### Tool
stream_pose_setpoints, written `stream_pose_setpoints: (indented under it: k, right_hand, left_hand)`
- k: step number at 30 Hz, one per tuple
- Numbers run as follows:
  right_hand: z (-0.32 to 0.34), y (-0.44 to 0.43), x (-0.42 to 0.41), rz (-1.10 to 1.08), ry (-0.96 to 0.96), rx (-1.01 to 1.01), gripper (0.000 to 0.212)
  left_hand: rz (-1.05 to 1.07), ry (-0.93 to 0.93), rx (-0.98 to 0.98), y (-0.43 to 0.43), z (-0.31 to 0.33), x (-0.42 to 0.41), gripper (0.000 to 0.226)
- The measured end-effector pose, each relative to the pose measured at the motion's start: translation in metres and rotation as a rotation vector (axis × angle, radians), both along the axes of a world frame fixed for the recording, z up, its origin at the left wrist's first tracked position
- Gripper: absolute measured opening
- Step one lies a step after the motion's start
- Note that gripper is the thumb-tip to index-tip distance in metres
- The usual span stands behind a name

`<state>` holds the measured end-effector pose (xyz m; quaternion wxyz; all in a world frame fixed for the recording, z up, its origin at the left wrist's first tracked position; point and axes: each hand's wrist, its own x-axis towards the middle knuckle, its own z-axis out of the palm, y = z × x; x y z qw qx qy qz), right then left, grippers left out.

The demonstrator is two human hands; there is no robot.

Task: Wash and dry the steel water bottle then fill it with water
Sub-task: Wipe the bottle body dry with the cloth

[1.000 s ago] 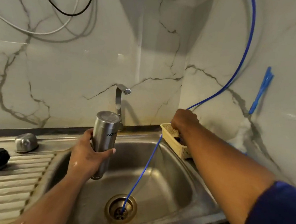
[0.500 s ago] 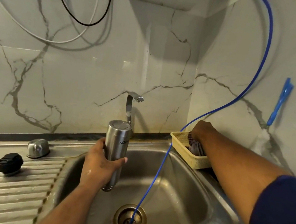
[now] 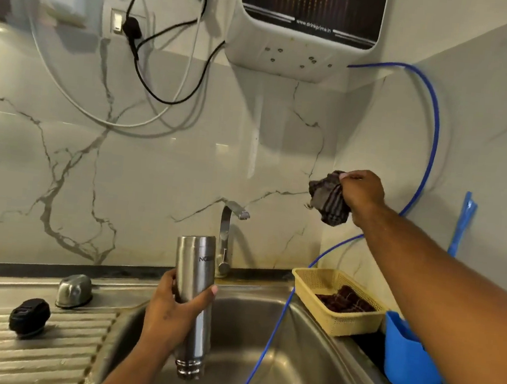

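bottle: steel water bottle (image 3: 195, 282) neck down over the sink (image 3: 305, 369)
left hand (image 3: 170, 317): curled round its middle
right hand (image 3: 361, 193): clutched striped cloth (image 3: 329, 200) above sink's back-right corner
progress: wash probably done; drying, filling left

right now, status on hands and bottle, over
Left hand holds steel bottle mouth-down over sink. Right hand holds striped cloth raised, apart from bottle. Blue tube hangs into sink beside bottle.
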<state>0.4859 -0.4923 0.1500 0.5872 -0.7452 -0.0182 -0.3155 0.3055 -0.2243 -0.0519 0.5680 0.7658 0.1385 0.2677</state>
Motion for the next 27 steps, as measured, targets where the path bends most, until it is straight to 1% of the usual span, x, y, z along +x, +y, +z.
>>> stream_pose_setpoints:
  k: [1, 2, 4, 5, 7, 9, 10, 11, 12, 13, 15, 16, 17, 19, 21, 22, 23, 24, 25, 27]
  right_hand:
    - [-0.001, 0.001, -0.005, 0.100, 0.005, 0.180, 0.012]
    - [-0.003, 0.004, -0.014, 0.231, 0.030, 0.338, 0.017]
    - [-0.015, 0.009, -0.043, 0.562, 0.136, 0.615, 0.030]
    - [-0.025, 0.015, -0.059, 0.688, 0.201, 0.707, 0.033]
    - [-0.047, 0.027, -0.088, 0.864, 0.305, 0.827, 0.033]
    - [-0.069, 0.044, -0.116, 1.005, 0.342, 0.851, 0.025]
    - [-0.078, 0.052, -0.124, 1.054, 0.335, 0.845, 0.017]
    - [-0.087, 0.061, -0.126, 1.080, 0.340, 0.835, 0.010]
    - [-0.093, 0.068, -0.127, 1.077, 0.356, 0.813, 0.009]
    - [-0.100, 0.075, -0.127, 1.068, 0.369, 0.793, 0.012]
    - [-0.114, 0.087, -0.120, 0.974, 0.300, 0.755, 0.029]
    - [-0.121, 0.091, -0.116, 0.895, 0.209, 0.677, 0.039]
    - [-0.126, 0.093, -0.118, 0.840, 0.092, 0.527, 0.050]
    - [-0.134, 0.097, -0.123, 0.798, -0.127, 0.124, 0.070]
    - [-0.145, 0.100, -0.125, 0.782, -0.277, -0.259, 0.078]
    - [-0.152, 0.103, -0.127, 0.765, -0.346, -0.447, 0.077]
    - [-0.159, 0.108, -0.128, 0.758, -0.396, -0.592, 0.072]
    - [-0.165, 0.112, -0.128, 0.763, -0.421, -0.672, 0.066]
    - [-0.169, 0.116, -0.127, 0.766, -0.442, -0.695, 0.059]
    - [-0.168, 0.122, -0.121, 0.715, -0.522, -0.680, 0.040]
  left_hand:
    - [-0.022, 0.005, -0.074, 0.000, 0.001, 0.000, 0.075]
    - [-0.044, 0.007, -0.158, 0.000, 0.005, -0.003, 0.075]
    - [-0.097, -0.011, -0.346, 0.000, 0.015, -0.010, 0.079]
    - [-0.116, -0.006, -0.422, 0.000, 0.018, -0.012, 0.080]
    - [-0.164, 0.008, -0.553, -0.001, 0.026, -0.017, 0.073]
    - [-0.239, 0.022, -0.685, -0.002, 0.031, -0.024, 0.071]
    - [-0.270, 0.026, -0.733, -0.003, 0.032, -0.027, 0.071]
    - [-0.286, 0.030, -0.759, -0.003, 0.032, -0.029, 0.071]
    - [-0.294, 0.031, -0.773, -0.004, 0.032, -0.031, 0.071]
    - [-0.299, 0.029, -0.786, -0.004, 0.030, -0.031, 0.069]
    - [-0.299, 0.046, -0.789, -0.004, 0.029, -0.030, 0.068]
    - [-0.297, 0.048, -0.778, -0.005, 0.030, -0.030, 0.067]
    - [-0.296, 0.048, -0.761, -0.006, 0.030, -0.029, 0.066]
    - [-0.293, 0.048, -0.743, -0.008, 0.031, -0.026, 0.061]
    - [-0.317, 0.026, -0.720, -0.008, 0.032, -0.023, 0.060]
    - [-0.320, 0.022, -0.719, -0.007, 0.031, -0.020, 0.061]
    - [-0.321, 0.019, -0.712, -0.006, 0.031, -0.019, 0.062]
    - [-0.329, 0.011, -0.703, -0.005, 0.030, -0.019, 0.062]
    - [-0.348, 0.011, -0.689, -0.005, 0.029, -0.020, 0.061]
    - [-0.378, 0.030, -0.658, -0.007, 0.026, -0.019, 0.058]
